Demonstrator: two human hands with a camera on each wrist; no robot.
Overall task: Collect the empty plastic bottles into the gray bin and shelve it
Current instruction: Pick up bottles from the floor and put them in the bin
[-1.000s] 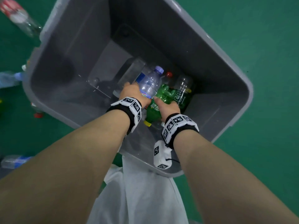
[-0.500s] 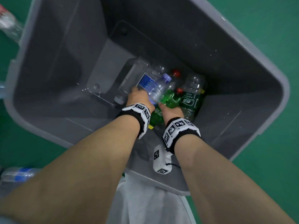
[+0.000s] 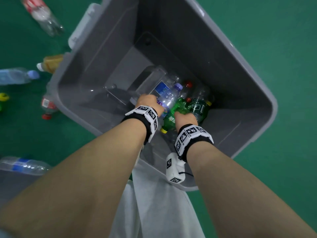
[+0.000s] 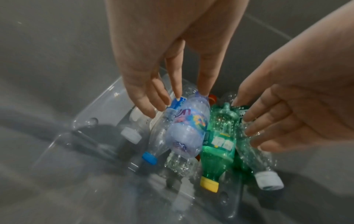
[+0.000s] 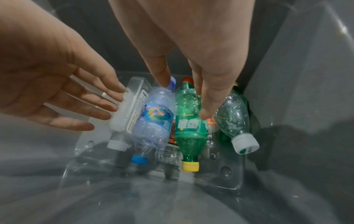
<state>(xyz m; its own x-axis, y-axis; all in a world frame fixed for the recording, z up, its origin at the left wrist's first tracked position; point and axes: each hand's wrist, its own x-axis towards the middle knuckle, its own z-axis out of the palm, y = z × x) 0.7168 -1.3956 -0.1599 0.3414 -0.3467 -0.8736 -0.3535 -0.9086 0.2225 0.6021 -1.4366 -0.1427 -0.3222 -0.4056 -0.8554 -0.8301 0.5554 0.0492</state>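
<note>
The gray bin [image 3: 231,109] stands on the green floor, and both my hands reach down into it. Several empty bottles lie piled at its bottom. My left hand [image 3: 149,103] [image 4: 172,97] hangs open with straight fingers, its tips touching a clear bottle with a colourful label [image 4: 189,128] [image 5: 155,119]. My right hand [image 3: 186,117] [image 5: 184,98] is open too, one fingertip on the green bottle with the yellow cap [image 5: 188,133] [image 4: 218,144]. A dark green bottle with a white cap [image 5: 235,121] lies at the right.
A clear plastic tray [image 3: 151,78] lies in the bin under the pile. Left of the bin, more bottles lie on the floor: a red-label one [image 3: 42,18], a yellowish one [image 3: 51,63], a blue one [image 3: 17,76], a red-cap one [image 3: 48,105] and a clear one [image 3: 24,165].
My hands have sunk a little with the purple-cap and green bottles, which now lie on the pile. The view has swung, so the floor bottles at the left show again.
</note>
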